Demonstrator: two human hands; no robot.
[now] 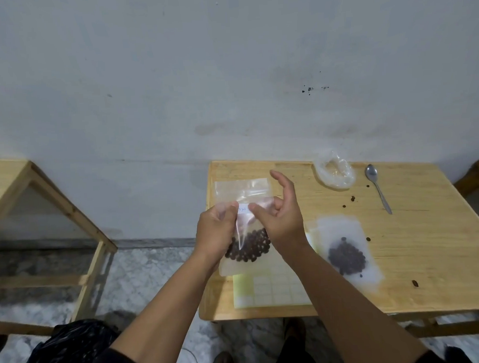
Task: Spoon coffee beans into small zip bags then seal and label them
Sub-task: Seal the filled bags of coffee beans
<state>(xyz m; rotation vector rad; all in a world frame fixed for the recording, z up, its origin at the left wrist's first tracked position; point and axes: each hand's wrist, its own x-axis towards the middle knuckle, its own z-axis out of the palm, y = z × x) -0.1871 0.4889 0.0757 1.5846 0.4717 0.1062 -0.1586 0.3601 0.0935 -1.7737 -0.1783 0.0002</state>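
Both hands held the zip bag point(244, 209) upright above the table point(420, 226): the left hand point(213, 233) gripped it, and the right hand point(282, 220) pinched its label point(244, 209), whose writing was illegible; the coffee beans point(250, 246) were partly hidden.

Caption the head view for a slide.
Both hands press a label onto a bean-filled bag.

Dim, flat, cool indoor light, no visible source. Shadows soft and weak. No glare apart from a faint sheen on the spoon point(376, 186). Wide-angle bend at edges: table point(422, 254) sides splay outward. Hands and bags slightly blurred; overall soft, some noise on the wall point(226, 70).
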